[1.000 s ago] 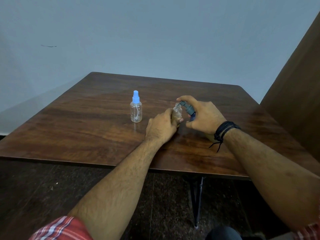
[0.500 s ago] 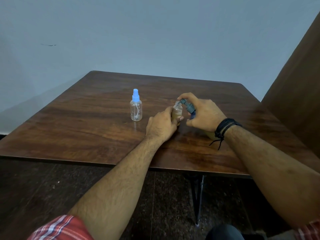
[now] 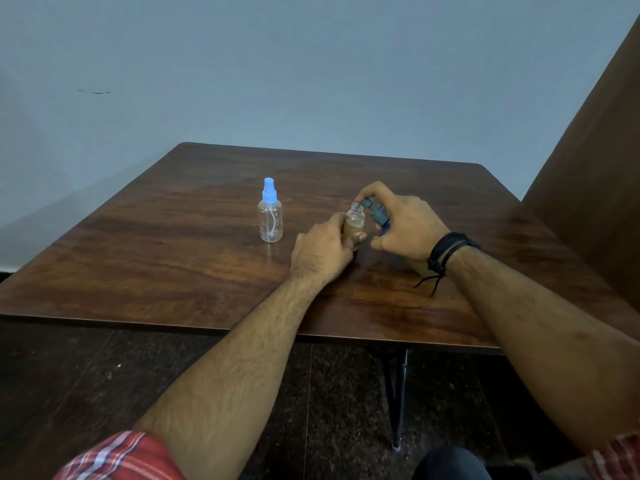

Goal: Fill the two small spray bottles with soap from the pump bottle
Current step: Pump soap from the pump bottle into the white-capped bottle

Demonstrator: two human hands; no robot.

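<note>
Pumping soap into the first small bottle looks like the step in hand. The left hand point(image 3: 323, 252) is wrapped around the small uncapped clear plastic bottle point(image 3: 354, 223), gripping its lower body and steadying it upright on the dark wooden table point(image 3: 173, 258). The right hand point(image 3: 403, 225) is closed over the grey-blue pump head of the soap bottle point(image 3: 374, 213), forefinger arched on top and the nozzle tip touching or just over the open neck; most of that bottle's body is hidden behind the hand.

The held bottle shows a brownish-amber tint in its lower part, so I judge it partly filled, though the fingers hide the level. The next move probably calls for keeping the nozzle lined up with the narrow neck, pressing steadily, and stopping short of the rim.

To the left of the held bottle, well apart, stands the second small clear spray bottle with a light blue sprayer cap point(image 3: 270, 213), upright, capped and seemingly empty, its dip tube curling inside.
</note>
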